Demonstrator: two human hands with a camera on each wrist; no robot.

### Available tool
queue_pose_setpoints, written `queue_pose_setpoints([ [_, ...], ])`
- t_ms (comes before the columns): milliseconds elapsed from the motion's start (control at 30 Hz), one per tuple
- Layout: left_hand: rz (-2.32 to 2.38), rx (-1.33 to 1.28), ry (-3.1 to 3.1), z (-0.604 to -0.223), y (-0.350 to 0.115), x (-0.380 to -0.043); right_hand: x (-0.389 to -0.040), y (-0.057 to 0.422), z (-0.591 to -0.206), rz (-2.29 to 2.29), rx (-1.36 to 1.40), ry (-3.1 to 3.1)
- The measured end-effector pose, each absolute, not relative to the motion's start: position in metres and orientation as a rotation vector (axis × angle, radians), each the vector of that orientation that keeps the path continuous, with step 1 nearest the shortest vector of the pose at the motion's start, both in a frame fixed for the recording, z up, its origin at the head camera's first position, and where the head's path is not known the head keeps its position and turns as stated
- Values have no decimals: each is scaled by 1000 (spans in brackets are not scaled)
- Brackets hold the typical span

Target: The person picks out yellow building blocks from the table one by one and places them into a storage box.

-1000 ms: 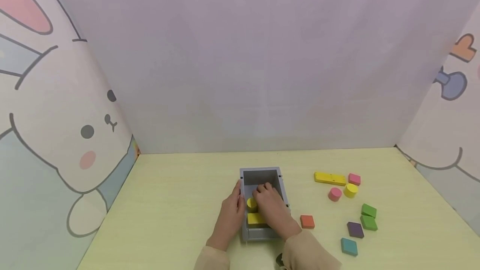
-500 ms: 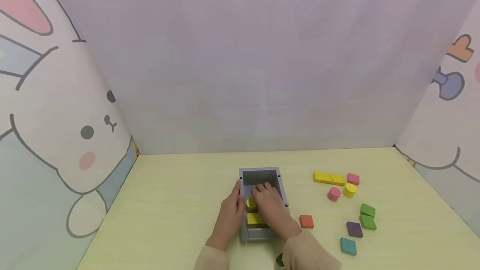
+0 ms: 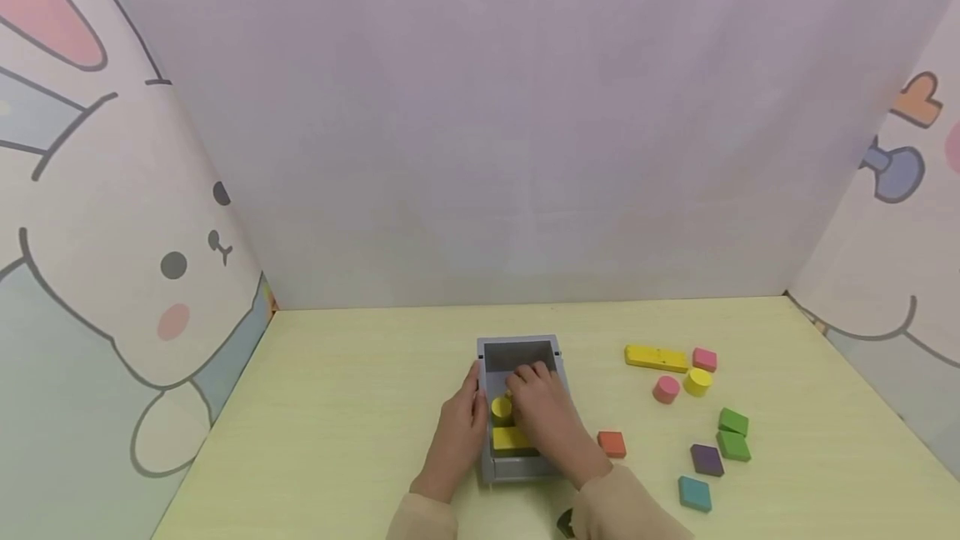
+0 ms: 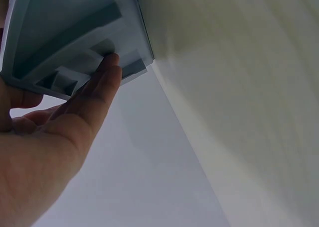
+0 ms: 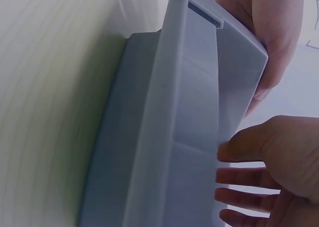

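A grey open-topped box [image 3: 517,467] stands on the table in front of me. My left hand [image 3: 456,440] grips its left wall, the fingers lying along the outside and the thumb at the rim. My right hand [image 3: 546,415] reaches over the right wall into the box. Its fingers are bent downward, and I cannot tell whether they hold anything. Inside the box, left of that hand, is a yellow cylinder [image 3: 501,412]. A yellow bar-shaped block [image 3: 513,440] lies nearer me, partly covered by the right hand. The right wrist view shows the thumb and fingers [image 5: 244,176] behind the box wall.
To the right lie a red block [image 3: 612,444], a long yellow bar [image 3: 656,358], a pink cylinder [image 3: 666,389], a pink block [image 3: 705,358], a yellow cylinder [image 3: 698,382], two green blocks [image 3: 733,446], a purple block [image 3: 707,460] and a teal block [image 3: 695,493]. A pale curtain [image 3: 525,148] hangs behind.
My right hand has shifted slightly to the right inside the box. A bit of red that showed at its fingertips a second ago is out of sight. The left hand stays on the wall.
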State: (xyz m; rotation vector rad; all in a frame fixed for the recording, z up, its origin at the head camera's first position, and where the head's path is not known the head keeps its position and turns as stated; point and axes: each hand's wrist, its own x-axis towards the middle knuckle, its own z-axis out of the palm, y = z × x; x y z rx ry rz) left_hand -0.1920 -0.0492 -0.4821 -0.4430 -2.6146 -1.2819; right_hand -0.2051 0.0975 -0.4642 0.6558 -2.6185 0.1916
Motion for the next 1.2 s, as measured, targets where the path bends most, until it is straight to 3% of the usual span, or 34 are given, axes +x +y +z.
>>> queue_pose_setpoints([
  [1200, -1265, -459, -2595, -482, -48, -193, -202, 137, -453, 301, 528, -2487],
])
